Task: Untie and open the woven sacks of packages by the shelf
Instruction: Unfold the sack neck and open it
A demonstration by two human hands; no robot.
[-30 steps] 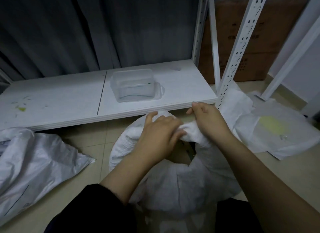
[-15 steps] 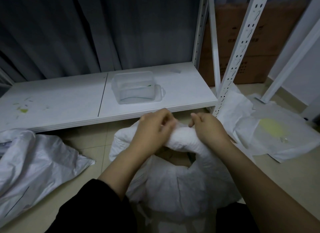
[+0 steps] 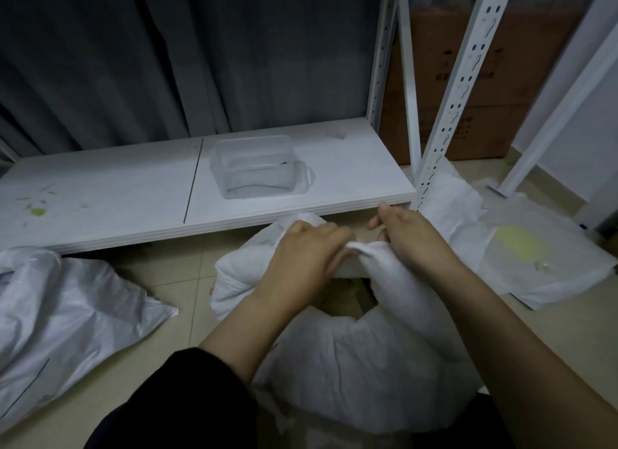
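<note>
A white woven sack (image 3: 364, 355) stands on the floor right in front of me, below the low shelf. Its top rim is rolled outward, and a dark opening shows inside. My left hand (image 3: 304, 254) grips the far rolled rim from the left. My right hand (image 3: 411, 238) pinches a bunched fold of the same rim just to the right. The two hands are almost touching. What lies inside the sack is too dark to make out.
A white shelf board (image 3: 133, 194) carries a clear plastic tub (image 3: 257, 168). A perforated upright (image 3: 451, 94) stands at its right corner, cardboard boxes (image 3: 468, 81) behind. A crumpled sack (image 3: 57, 311) lies left, and flat white bags (image 3: 521, 248) lie right.
Both hands have shifted along the rolled rim. The right hand has moved in towards the left and now pinches a bunched fold, and the rim is rolled further down.
</note>
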